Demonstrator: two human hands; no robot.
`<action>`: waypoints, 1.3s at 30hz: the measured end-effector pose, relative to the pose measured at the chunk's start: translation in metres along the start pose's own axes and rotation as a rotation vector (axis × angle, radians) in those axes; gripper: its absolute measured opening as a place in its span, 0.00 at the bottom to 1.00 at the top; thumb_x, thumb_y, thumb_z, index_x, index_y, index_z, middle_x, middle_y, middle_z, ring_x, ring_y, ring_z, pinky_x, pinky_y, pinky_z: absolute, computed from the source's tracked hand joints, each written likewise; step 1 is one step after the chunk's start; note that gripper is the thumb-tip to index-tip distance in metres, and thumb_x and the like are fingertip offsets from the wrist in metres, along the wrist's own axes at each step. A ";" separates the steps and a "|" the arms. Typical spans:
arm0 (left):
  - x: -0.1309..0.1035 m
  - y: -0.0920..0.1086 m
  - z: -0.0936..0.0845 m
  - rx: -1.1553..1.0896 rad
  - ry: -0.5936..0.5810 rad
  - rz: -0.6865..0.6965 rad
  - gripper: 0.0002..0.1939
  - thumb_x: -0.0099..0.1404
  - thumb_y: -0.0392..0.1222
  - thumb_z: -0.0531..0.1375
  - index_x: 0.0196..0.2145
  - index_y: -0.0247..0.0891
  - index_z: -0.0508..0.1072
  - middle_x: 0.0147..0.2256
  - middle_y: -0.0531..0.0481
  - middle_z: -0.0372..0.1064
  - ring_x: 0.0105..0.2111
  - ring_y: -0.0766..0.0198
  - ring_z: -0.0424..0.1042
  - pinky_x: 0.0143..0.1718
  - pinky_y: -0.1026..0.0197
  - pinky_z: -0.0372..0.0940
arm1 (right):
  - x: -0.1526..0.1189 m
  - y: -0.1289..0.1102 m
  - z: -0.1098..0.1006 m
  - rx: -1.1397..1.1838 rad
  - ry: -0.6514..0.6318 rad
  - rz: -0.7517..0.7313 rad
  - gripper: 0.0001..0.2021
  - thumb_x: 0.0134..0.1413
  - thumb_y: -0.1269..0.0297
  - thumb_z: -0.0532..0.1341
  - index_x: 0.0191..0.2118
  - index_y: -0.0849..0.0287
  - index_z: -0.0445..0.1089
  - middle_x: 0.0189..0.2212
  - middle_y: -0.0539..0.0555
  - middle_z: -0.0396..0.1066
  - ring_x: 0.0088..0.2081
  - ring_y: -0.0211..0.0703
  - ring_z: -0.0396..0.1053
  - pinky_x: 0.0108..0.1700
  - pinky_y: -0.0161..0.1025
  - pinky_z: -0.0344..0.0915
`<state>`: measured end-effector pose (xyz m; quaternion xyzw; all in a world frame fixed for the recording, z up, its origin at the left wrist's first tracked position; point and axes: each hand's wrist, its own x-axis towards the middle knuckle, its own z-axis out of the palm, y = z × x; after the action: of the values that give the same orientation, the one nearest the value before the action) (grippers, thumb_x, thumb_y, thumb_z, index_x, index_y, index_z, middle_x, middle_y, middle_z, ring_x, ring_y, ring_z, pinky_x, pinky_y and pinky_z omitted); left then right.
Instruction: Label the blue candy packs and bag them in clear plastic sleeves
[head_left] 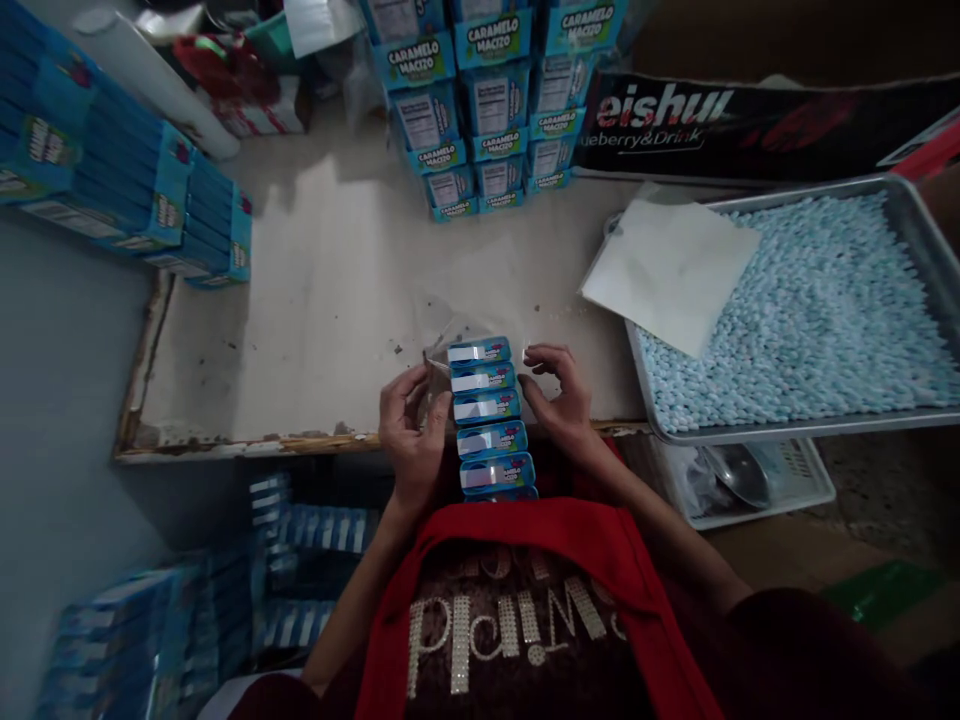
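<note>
A row of small blue candy boxes [491, 438] runs from the table's front edge toward my body, with its far end inside a clear plastic bag [439, 372]. White strips show on the boxes' upturned sides. My left hand [412, 425] grips the bag's left edge, its thumb close to the boxes. On the other side, my right hand [561, 400] is beside the row, fingers curved and apart from the thumb. Whether its fingertips touch the thin plastic is hard to see. The near end of the row disappears behind the red apron [517, 515].
Stacked blue candy packs [480, 130] stand at the back, and more packs [150, 190] line the left. A metal tray [780, 432] of small pale-blue candies sits right, partly under white sheets [671, 265]. Below it is a white basket [814, 485]. Blue packs [315, 525] lie below the table.
</note>
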<state>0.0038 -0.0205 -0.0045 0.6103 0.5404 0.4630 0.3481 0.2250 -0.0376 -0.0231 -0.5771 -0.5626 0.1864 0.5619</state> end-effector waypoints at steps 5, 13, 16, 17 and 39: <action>0.042 0.011 -0.001 0.079 -0.047 0.145 0.13 0.70 0.46 0.71 0.50 0.40 0.82 0.51 0.45 0.78 0.51 0.57 0.81 0.54 0.51 0.81 | 0.035 -0.023 -0.007 -0.020 -0.106 0.119 0.12 0.64 0.55 0.72 0.47 0.55 0.77 0.36 0.50 0.76 0.34 0.40 0.72 0.38 0.39 0.71; 0.060 0.020 0.004 0.024 -0.101 0.014 0.15 0.67 0.45 0.72 0.49 0.37 0.83 0.43 0.47 0.82 0.41 0.61 0.83 0.47 0.56 0.82 | 0.059 -0.034 0.002 -0.542 -0.233 -0.161 0.10 0.72 0.64 0.63 0.37 0.55 0.80 0.33 0.53 0.81 0.33 0.41 0.76 0.33 0.39 0.64; 0.061 0.009 -0.003 -0.024 -0.130 0.020 0.14 0.67 0.47 0.73 0.47 0.39 0.84 0.46 0.45 0.82 0.44 0.59 0.83 0.48 0.55 0.82 | 0.052 -0.027 -0.007 -0.606 -0.266 -0.328 0.12 0.75 0.64 0.61 0.38 0.54 0.81 0.32 0.52 0.82 0.33 0.40 0.77 0.32 0.39 0.63; 0.060 0.004 -0.005 0.002 -0.132 0.053 0.13 0.68 0.47 0.73 0.46 0.39 0.85 0.46 0.45 0.83 0.45 0.58 0.84 0.50 0.54 0.81 | 0.049 -0.024 -0.011 -0.600 -0.269 -0.358 0.12 0.76 0.64 0.62 0.39 0.54 0.81 0.31 0.51 0.82 0.32 0.39 0.77 0.31 0.38 0.63; 0.044 -0.030 0.008 0.301 0.060 0.526 0.03 0.73 0.37 0.68 0.43 0.38 0.83 0.39 0.48 0.86 0.40 0.63 0.85 0.47 0.62 0.78 | 0.050 -0.039 -0.012 -0.665 -0.231 -0.573 0.09 0.75 0.68 0.63 0.42 0.56 0.81 0.34 0.51 0.83 0.34 0.38 0.79 0.34 0.37 0.68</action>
<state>0.0005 0.0288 -0.0266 0.7600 0.4365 0.4697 0.1058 0.2329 -0.0099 0.0344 -0.5224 -0.7881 -0.1044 0.3083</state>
